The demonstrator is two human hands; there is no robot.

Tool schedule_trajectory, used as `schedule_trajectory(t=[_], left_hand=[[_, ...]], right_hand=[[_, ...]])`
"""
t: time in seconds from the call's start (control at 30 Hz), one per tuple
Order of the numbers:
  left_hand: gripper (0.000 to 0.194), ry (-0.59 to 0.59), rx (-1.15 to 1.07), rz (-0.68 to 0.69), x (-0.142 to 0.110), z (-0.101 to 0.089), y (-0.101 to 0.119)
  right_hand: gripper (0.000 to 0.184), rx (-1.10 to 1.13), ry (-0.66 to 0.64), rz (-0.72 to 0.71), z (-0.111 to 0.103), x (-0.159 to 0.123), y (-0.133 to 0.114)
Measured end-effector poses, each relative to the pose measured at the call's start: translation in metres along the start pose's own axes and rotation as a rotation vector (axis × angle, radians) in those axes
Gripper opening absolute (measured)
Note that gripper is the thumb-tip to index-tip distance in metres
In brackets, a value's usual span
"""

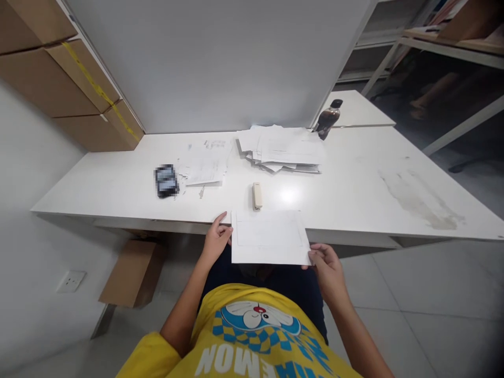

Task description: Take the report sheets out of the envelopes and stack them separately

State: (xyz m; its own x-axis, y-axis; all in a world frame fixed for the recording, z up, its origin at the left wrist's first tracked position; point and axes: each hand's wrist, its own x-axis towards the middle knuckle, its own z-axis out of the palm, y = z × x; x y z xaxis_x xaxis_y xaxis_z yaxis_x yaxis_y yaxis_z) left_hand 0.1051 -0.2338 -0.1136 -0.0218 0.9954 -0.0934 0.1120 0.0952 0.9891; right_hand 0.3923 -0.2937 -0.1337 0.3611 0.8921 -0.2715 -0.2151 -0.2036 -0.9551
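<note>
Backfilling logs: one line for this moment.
left hand: at left edge of paper | right hand: gripping its near right corner | stapler: on desk, beyond paper | paper stack: farther back

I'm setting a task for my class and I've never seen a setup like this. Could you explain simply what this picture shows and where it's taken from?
There is no machine here, just a person's two bare hands. The single picture comes from a camera worn on the head, looking forward and down, so the wearer's yellow shirt shows at the bottom.

The right hand grips a white paper near its lower right corner. The left hand is at its left edge; how firmly it holds is hard to tell.

On the white table, a beige stapler lies just beyond the paper. Farther back are a paper pile and a dark bottle; to the left, some loose paper and a pixelated object.
</note>
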Motion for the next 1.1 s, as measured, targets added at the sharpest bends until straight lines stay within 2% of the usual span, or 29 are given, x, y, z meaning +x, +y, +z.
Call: schedule_trajectory(t=[0.2,0.27,0.33,0.43,0.5,0.63,0.77,0.93,1.1], left_hand=[[0.058,-0.123,0.019,0.045,0.007,0.025,-0.002],[0.054,-0.159,0.068,0.07,0.008,0.031,-0.002],[0.047,-0.145,0.183,0.121,0.008,0.036,0.0],[0.041,-0.022,0.487,0.32,0.008,0.043,0.008],[0.044,0.028,0.691,0.475,0.01,0.049,0.015],[0.054,-0.031,0.927,0.621,0.02,0.058,0.027],[0.06,-0.087,1.023,0.604,0.031,0.065,0.028],[0.061,-0.077,1.024,0.572,0.034,0.066,0.024],[0.054,-0.066,1.06,0.568,0.033,0.066,0.024]], right_hand=[[0.028,0.012,0.093,-0.052,-0.019,0.005,0.0],[0.028,0.007,0.125,-0.066,-0.025,0.009,-0.001],[0.027,-0.001,0.142,-0.075,-0.029,0.013,-0.003],[0.025,-0.009,0.152,-0.07,-0.035,0.021,-0.005],[0.024,0.0,0.156,-0.057,-0.036,0.027,-0.006],[0.024,0.018,0.158,-0.048,-0.035,0.034,-0.008],[0.024,0.015,0.145,-0.052,-0.033,0.036,-0.01],[0.021,-0.021,0.097,-0.047,-0.025,0.033,-0.012],[0.019,-0.014,0.126,-0.038,-0.018,0.032,-0.014]])
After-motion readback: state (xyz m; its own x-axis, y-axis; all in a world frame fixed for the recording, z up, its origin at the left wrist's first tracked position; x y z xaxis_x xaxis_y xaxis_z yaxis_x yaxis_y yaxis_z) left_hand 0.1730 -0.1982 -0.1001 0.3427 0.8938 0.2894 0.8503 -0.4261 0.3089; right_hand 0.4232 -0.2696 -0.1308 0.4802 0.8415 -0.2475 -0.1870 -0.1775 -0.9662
